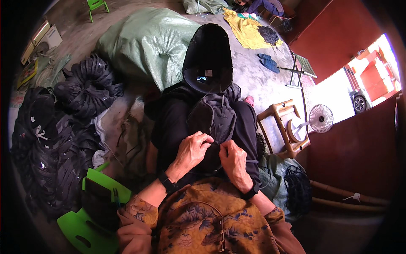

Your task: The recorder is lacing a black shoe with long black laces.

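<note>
Head | left hand (pixel 192 151), right hand (pixel 234 161): fingertip grip at near edge of mesh piece (pixel 213 119), contents hidden, cannot tell | mesh piece: on lap (pixel 245 127), nearer than shell (pixel 207 51) | possible slide with any tilt of lap

At the lower centre of the frame, an ochre top (pixel 179 235) bears dark blue and pinkish flowers, curved dark piping and small fastenings (pixel 222 230) down the front. The sleeves (pixel 134 239) combine floral and plain brownish-pink cloth. Black bands (pixel 168 183) circle both wrists; the trousers (pixel 171 122) are dark.
</note>
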Demonstrator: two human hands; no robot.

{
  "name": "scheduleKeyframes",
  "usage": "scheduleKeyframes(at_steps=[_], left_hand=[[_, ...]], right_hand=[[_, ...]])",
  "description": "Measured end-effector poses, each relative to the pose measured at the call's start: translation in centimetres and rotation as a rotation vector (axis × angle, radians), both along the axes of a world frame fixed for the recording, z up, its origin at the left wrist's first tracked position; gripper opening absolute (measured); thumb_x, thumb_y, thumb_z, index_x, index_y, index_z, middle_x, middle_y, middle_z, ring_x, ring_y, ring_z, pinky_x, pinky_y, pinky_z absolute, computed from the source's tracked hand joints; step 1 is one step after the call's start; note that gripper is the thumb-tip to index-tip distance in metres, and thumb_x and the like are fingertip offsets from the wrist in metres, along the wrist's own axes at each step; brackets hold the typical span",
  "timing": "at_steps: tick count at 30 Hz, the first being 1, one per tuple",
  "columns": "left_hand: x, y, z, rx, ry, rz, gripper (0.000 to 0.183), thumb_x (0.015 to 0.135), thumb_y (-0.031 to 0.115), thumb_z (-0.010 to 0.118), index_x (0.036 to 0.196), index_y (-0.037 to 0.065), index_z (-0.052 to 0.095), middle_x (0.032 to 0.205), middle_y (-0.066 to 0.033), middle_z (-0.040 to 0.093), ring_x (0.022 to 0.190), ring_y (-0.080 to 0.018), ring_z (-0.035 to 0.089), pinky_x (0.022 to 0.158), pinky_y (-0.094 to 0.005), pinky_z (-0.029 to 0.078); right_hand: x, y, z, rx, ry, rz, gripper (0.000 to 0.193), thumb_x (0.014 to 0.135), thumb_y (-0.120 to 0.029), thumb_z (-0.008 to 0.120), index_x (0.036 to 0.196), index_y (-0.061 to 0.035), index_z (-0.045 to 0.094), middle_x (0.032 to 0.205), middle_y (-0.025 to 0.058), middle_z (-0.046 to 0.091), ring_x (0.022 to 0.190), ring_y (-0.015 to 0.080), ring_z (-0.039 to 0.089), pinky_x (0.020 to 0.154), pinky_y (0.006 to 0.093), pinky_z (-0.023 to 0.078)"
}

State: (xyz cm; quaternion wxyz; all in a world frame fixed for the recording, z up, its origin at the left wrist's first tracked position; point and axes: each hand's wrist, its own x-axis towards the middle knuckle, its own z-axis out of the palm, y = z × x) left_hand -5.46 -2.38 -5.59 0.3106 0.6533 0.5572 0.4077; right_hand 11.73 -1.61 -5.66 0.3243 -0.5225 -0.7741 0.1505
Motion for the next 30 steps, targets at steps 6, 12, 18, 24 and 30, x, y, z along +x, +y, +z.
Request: scheduleKeyframes(at_steps=[6,12,18,24,30], left_hand=[[0.2,-0.1,-0.4,0.024,0.006,0.006,0.012,0.084,0.004,0.065,0.096,0.004,0.067,0.09,-0.0126,0.066,0.08,-0.0308,0.066,0.069,-0.0361,0.052],[0.2,0.0,-0.4,-0.028,-0.008,0.001,0.011,0.085,0.004,0.064,0.096,0.004,0.067,0.09,-0.0133,0.066,0.079,-0.0313,0.065,0.069,-0.0359,0.052],[0.3,0.8,-0.2,-0.101,0.001,-0.003,0.01,0.085,0.008,0.064,0.094,0.003,0.066,0.091,-0.0124,0.066,0.079,-0.0298,0.065,0.07,-0.0362,0.052],[0.3,0.6,-0.8,-0.061,0.011,0.008,0.01,0.085,0.007,0.064,0.095,0.004,0.066,0.091,-0.0116,0.066,0.08,-0.0294,0.065,0.071,-0.0359,0.052],[0.7,0.5,-0.4,-0.086,0.03,-0.002,0.01,0.084,0.008,0.063,0.094,0.007,0.064,0.092,-0.0107,0.064,0.083,-0.0319,0.064,0.072,-0.04,0.052]], right_hand=[[-0.1,0.4,-0.6,-0.014,-0.118,-0.03,0.011,0.084,-0.01,0.064,0.083,-0.0028,0.057,0.073,0.0172,0.064,0.067,0.0367,0.064,0.058,0.0423,0.05],[1.8,2.9,1.2,-0.717,0.37,0.134,0.018,0.088,-0.014,0.062,0.089,0.0039,0.063,0.065,0.0085,0.063,0.053,0.0145,0.062,0.049,0.0277,0.048],[1.0,2.5,-0.9,-0.555,0.31,0.031,0.017,0.087,-0.015,0.063,0.086,0.0018,0.063,0.061,0.009,0.063,0.052,0.0178,0.062,0.05,0.0315,0.048],[0.0,1.5,0.4,-0.48,0.285,-0.058,0.022,0.083,-0.02,0.071,0.082,0.0,0.064,0.061,0.0088,0.064,0.047,0.0186,0.062,0.051,0.0313,0.049],[0.4,1.8,0.1,-0.463,0.113,-0.115,0.029,0.081,-0.026,0.075,0.08,0.0012,0.064,0.059,0.0074,0.064,0.048,0.0158,0.062,0.048,0.0286,0.048]])
